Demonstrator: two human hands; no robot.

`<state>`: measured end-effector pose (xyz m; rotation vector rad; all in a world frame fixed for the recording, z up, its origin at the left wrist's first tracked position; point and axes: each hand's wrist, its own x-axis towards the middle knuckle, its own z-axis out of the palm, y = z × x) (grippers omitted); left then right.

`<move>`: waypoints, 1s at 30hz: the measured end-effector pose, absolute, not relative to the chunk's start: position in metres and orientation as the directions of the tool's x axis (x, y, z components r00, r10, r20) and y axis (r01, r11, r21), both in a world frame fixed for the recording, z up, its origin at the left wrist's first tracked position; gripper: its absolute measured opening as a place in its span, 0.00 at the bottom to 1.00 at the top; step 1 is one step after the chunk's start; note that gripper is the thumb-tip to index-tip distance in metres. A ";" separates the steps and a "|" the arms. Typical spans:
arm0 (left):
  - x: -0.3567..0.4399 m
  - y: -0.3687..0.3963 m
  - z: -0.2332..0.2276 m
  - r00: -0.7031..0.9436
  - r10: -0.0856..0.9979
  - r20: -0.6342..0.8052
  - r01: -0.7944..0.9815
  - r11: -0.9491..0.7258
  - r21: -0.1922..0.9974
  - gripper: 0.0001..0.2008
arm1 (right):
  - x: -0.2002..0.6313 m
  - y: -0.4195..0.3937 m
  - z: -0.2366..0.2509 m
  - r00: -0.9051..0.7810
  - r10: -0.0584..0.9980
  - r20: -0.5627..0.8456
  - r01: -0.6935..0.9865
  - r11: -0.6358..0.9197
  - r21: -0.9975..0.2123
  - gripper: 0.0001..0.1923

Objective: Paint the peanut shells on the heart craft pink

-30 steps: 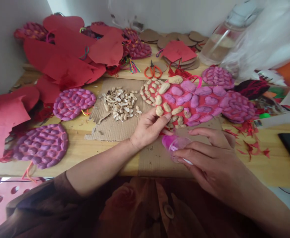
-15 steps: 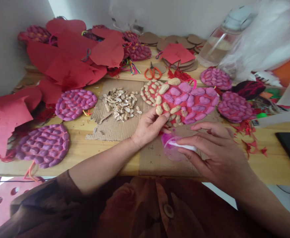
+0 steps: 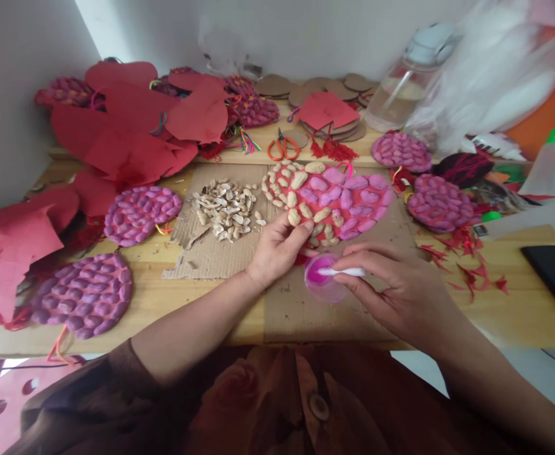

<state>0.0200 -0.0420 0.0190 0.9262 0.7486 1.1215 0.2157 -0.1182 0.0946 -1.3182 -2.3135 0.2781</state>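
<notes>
Near the front edge of the surface the left hand (image 3: 277, 249) pinches the heart-shaped peanut piece (image 3: 334, 202) while the right hand (image 3: 396, 294), closed on a white brush (image 3: 341, 272), dips into the pink paint cup (image 3: 322, 284); painting the bare shells likely needs a loaded tip.

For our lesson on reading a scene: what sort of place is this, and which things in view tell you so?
Probably a home craft table. Round discs of purple-painted peanut shells lie on a wooden table, with cut red paper shapes, orange-handled scissors and a heap of unpainted peanut shells.
</notes>
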 end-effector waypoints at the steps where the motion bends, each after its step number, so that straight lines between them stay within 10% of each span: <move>1: 0.020 -0.042 0.019 0.273 0.961 -0.053 -0.406 0.165 0.899 0.20 | 0.217 -0.118 0.093 -0.429 0.861 0.273 0.758 0.508 -0.409 0.05; 30: 0.018 -0.037 0.038 0.363 0.871 -0.330 -0.714 0.488 0.502 0.18 | 0.174 -0.103 0.100 -0.315 0.771 0.554 0.659 0.598 -0.457 0.08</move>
